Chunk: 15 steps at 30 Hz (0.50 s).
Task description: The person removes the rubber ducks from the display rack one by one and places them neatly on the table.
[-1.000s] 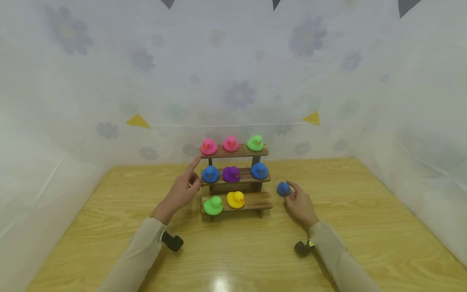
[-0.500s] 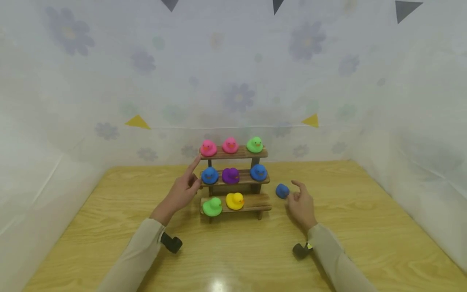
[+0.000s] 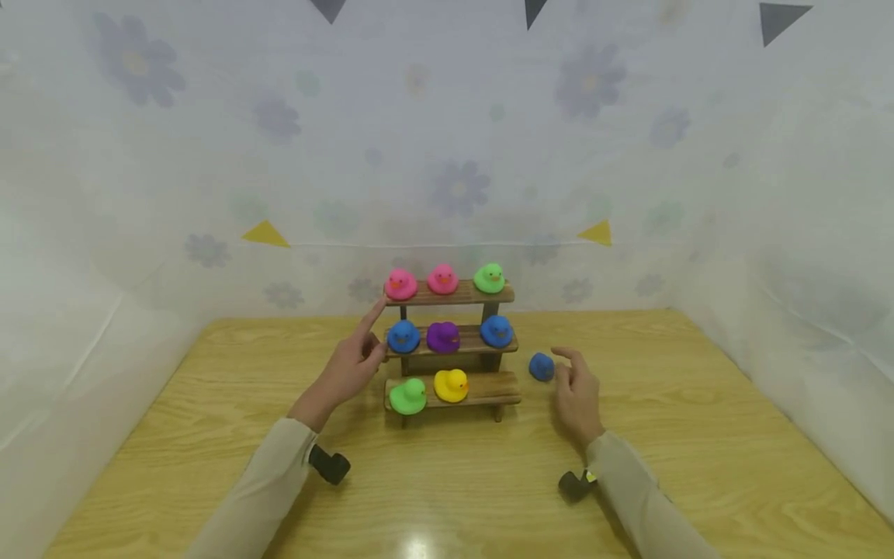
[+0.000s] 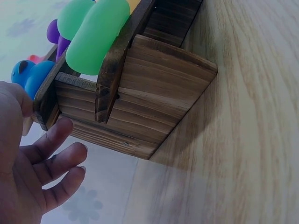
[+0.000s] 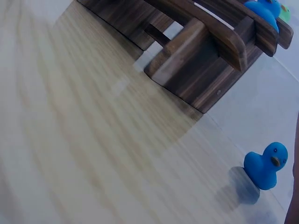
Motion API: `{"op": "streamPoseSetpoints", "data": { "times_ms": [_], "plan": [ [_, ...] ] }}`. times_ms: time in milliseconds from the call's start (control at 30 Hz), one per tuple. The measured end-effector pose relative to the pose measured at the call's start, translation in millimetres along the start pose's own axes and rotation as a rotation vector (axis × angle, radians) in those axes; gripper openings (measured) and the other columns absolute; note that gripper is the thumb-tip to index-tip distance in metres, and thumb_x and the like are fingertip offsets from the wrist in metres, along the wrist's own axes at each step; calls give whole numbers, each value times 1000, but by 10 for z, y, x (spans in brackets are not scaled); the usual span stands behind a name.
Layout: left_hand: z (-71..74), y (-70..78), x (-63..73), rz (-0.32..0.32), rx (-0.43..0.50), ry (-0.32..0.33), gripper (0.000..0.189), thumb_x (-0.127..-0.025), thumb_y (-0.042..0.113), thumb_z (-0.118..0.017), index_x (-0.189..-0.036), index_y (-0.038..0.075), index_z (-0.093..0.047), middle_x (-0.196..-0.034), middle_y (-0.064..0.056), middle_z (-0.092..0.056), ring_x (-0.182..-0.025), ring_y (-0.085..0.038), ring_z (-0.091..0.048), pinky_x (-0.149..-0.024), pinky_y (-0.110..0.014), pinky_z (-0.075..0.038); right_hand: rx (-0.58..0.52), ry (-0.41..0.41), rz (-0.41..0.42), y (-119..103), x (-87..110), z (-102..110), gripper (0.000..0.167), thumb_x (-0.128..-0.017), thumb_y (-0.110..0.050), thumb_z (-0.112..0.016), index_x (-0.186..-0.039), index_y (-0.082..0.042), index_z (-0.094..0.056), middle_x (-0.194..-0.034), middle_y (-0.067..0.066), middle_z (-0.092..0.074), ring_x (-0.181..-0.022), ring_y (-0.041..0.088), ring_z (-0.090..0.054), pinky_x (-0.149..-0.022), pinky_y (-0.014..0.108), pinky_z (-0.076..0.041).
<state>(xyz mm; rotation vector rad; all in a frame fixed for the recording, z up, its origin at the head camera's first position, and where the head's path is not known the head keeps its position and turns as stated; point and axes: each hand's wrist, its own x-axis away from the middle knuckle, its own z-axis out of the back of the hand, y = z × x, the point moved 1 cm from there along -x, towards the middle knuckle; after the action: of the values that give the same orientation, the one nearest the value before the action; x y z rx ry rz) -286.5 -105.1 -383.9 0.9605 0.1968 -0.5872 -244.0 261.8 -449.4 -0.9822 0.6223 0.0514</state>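
On the table beside a three-tier wooden stand (image 3: 482, 388) sits a small blue rubber duck (image 3: 542, 366), also in the right wrist view, where this duck (image 5: 264, 167) stands upright. My right hand (image 3: 578, 396) is just to its right, index finger bent over toward it, holding nothing. At the stand's left side, my left hand (image 3: 348, 373) has its index finger stretched to the top shelf's end and its thumb by the middle shelf. In the left wrist view, this hand's other fingers (image 4: 63, 163) are loosely bent beside the stand's side, gripping nothing.
Two pink ducks (image 3: 401, 285) and a green one (image 3: 490, 278) stand on the top shelf. Blue (image 3: 403, 336), purple (image 3: 443, 337) and blue ducks share the middle one. The bottom shelf carries green (image 3: 408, 396) and yellow (image 3: 451, 385) ducks. A patterned cloth hangs behind.
My right hand has let go of the blue duck, its fingers drawing back slightly to the right. The duck stays on the table. My left hand keeps its place at the stand.
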Motion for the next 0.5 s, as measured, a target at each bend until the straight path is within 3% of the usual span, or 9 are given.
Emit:
{"op": "streamPoseSetpoints", "data": {
  "times_ms": [200,500],
  "plan": [
    [10,5,-5,-8,3,4,70,-96,7,-48,-156,27,-18,-71,-3,-58,-58,-11,-46,-54,-27,-42,35,-35,35,-47,32,-43,30,-103,-12,-36,-124,-5,-57,-52,-2,-38,-36,3,-28,-34,24,-28],
    [8,-14,-8,-15,-4,6,70,-96,7,-49,-156,28,-17,-71,-3,-58,-58,-10,-46,-54,-27,-41,31,-15,83,-149,87,-103,31,-102,-13,-40,-125,-6,-58,-53,-3,-41,-39,2,-32,-37,24,-31]
  ]
}}
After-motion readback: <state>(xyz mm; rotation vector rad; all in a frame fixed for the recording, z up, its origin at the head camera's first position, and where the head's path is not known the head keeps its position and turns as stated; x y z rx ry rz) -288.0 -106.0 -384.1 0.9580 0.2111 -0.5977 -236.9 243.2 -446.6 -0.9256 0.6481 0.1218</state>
